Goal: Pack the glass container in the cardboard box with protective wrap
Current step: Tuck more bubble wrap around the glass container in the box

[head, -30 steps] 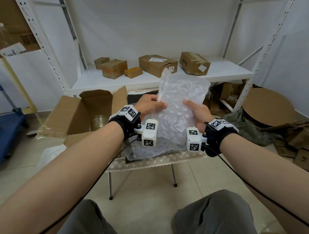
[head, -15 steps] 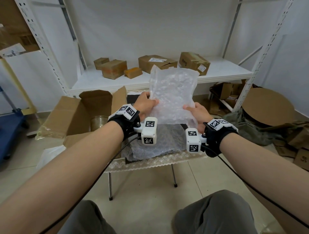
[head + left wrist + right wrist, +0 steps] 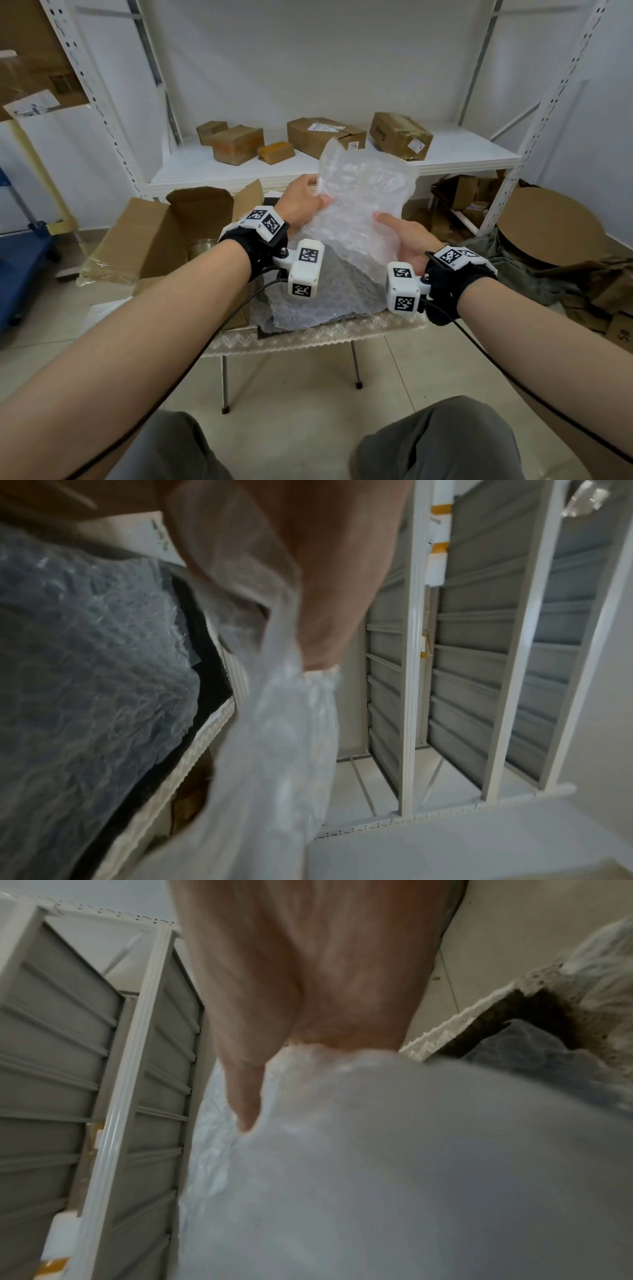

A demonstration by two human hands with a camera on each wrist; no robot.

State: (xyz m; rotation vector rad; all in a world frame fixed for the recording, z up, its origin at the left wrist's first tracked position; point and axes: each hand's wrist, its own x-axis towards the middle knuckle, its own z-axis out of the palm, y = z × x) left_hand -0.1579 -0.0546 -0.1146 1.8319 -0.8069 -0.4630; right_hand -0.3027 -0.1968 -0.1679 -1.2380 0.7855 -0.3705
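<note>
I hold a clear bubble wrap sheet upright above the small table. My left hand pinches its left edge; my right hand grips its lower right side, thumb on the front. The same sheet shows blurred in the left wrist view, and the sheet fills much of the right wrist view. To the left stands an open cardboard box with the glass container inside, only its rim visible. More bubble wrap lies flat on the table below my hands.
The small table has a lace-edged cover and thin metal legs. Behind it a white shelf carries several taped cardboard boxes. A round cardboard disc and flattened boxes sit on the floor at right. A blue cart stands at left.
Both hands lifted the sheet clear of the wrap lying on the table. The sheet has shifted and tilted a little, and my left hand now grips higher on its left edge.
</note>
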